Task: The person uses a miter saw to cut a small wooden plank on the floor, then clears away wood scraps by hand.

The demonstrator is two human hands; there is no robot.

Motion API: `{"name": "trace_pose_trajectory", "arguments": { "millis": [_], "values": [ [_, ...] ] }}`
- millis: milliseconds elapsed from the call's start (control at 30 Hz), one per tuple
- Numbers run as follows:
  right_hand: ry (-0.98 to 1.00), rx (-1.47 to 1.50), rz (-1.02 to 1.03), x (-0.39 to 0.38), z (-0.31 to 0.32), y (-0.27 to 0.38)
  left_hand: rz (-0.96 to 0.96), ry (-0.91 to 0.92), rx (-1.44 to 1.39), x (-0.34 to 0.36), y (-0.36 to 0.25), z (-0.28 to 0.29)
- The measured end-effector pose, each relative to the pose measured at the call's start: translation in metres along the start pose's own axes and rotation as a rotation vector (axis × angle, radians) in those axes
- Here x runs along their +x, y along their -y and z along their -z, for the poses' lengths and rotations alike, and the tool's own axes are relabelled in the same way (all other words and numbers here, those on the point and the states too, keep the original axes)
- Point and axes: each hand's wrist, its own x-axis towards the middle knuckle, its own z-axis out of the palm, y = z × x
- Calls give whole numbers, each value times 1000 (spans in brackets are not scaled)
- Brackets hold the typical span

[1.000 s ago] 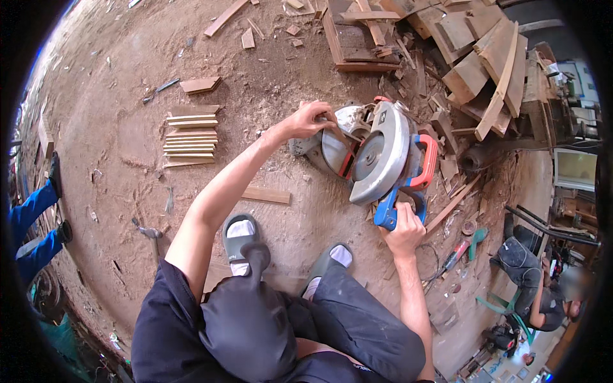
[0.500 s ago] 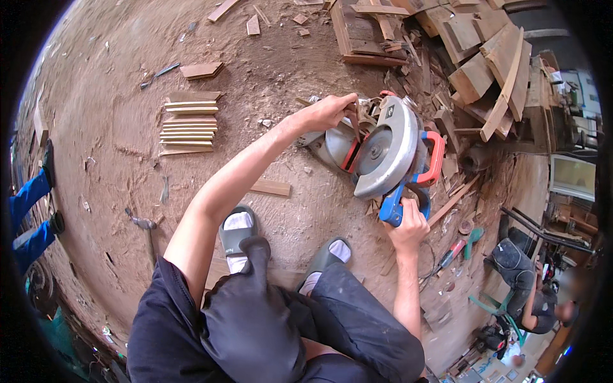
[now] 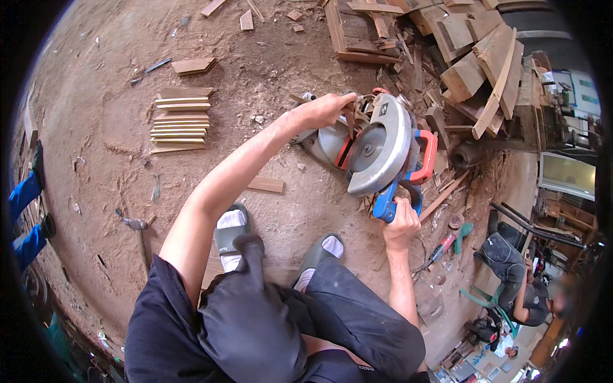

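A miter saw [image 3: 382, 143] with a grey guard, round blade cover and red carrying handle stands on the ground in front of me. My right hand [image 3: 401, 225] is wrapped round its blue trigger handle [image 3: 385, 205]. On the saw's far left side, my left hand [image 3: 333, 110] grips a small brown wood piece [image 3: 350, 120] beside the blade guard. The fingers partly cover this piece, and its contact with the saw's fence is hard to make out. A row of cut wood strips [image 3: 181, 121] lies on the ground to the left.
Offcuts and boards [image 3: 476, 73] are heaped at the far right. A hammer [image 3: 135, 223] lies left of my feet, and a red-and-black angle grinder [image 3: 442, 247] rests at right. Another person [image 3: 520, 274] sits at the right; someone's blue-clad legs [image 3: 29, 195] show at far left.
The whole scene has shifted slightly leftward in the view. Both hands keep their grips, and the saw head looks to be at about the same height.
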Motion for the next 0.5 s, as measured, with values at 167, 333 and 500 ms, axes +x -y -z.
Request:
{"name": "trace_pose_trajectory", "arguments": {
  "millis": [167, 333, 500],
  "values": [
    [-21, -17, 34, -4, -8, 7, 4, 1, 33, 0, 8, 0],
    [-34, -60, 22, -28, -41, 8, -63, 6, 15, 0, 3, -5],
    [-28, -65, 10, -31, -46, 7, -66, 11, -20, -2, 1, -7]
  ]
}}
